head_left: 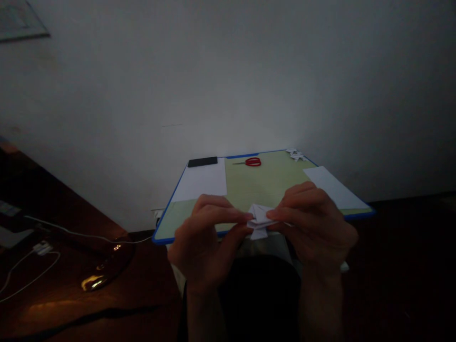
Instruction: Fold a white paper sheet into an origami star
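Between my two hands is a small piece of folded white paper, held up just over the near edge of the table. My left hand pinches its left side between thumb and fingertips. On the right side, my right hand pinches it in the same way, the thumb below and the index finger on top. The paper has several angled folds, and a flap points down beneath the fingers. Parts of it are hidden by my fingertips.
Red-handled scissors lie at the back of the blue-rimmed table. A dark flat object rests on a white sheet at left. Folded paper pieces sit back right, near another white sheet. A white cable runs leftward.
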The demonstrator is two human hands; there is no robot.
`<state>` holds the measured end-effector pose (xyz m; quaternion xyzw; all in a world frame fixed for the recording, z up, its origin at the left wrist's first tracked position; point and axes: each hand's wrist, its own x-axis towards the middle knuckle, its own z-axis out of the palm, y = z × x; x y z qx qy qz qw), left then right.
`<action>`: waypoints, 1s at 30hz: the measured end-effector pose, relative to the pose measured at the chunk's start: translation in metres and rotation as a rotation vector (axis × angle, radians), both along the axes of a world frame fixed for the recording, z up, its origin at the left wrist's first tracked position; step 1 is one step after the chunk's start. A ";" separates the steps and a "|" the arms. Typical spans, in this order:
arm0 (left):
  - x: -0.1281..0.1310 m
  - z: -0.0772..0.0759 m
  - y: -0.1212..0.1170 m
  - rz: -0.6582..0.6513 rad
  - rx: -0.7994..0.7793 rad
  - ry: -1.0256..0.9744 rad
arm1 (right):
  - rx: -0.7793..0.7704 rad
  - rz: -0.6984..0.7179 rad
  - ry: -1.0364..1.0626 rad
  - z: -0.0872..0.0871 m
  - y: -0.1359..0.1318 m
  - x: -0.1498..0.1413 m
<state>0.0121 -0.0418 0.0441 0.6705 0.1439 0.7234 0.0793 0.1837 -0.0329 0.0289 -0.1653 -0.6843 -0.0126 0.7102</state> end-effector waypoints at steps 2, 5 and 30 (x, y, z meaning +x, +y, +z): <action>0.000 0.000 0.001 -0.044 -0.001 -0.046 | -0.010 0.029 -0.012 0.000 0.001 0.000; -0.001 0.000 0.001 -0.084 0.028 -0.045 | -0.015 0.049 -0.020 -0.001 0.002 0.001; -0.012 -0.003 0.009 -0.065 0.041 0.159 | -0.071 0.120 -0.006 -0.008 0.003 0.001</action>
